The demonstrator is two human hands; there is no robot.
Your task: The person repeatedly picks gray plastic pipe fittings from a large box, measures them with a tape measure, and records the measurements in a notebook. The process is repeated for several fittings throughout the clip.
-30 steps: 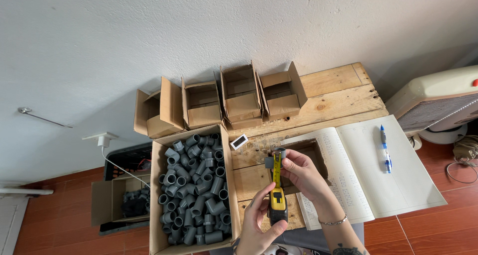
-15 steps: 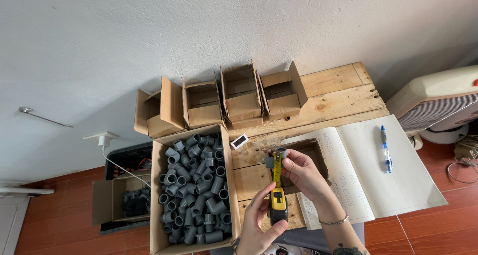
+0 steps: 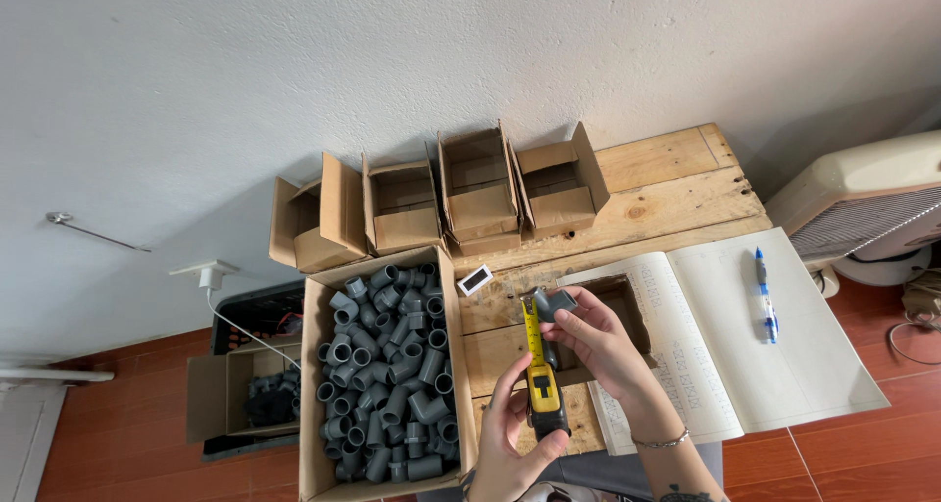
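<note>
The left hand (image 3: 512, 433) clamped a yellow tape measure (image 3: 545, 396); the right hand (image 3: 588, 340), at twelve o'clock, pinched a grey pipe fitting (image 3: 555, 304), seemingly light, rigid, best gripped across its body.

Small workshop or stockroom: rough wooden pallet table (image 3: 657, 183), a carton of grey pipe fittings (image 3: 387, 365) left of the hands, open ledger (image 3: 745, 335) to their right.

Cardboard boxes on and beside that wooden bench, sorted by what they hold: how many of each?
Small open boxes along the wall: 4
Large box full of grey pipe fittings: 1
Box under the hands: 1
Box on the floor: 1
Total: 7
</note>
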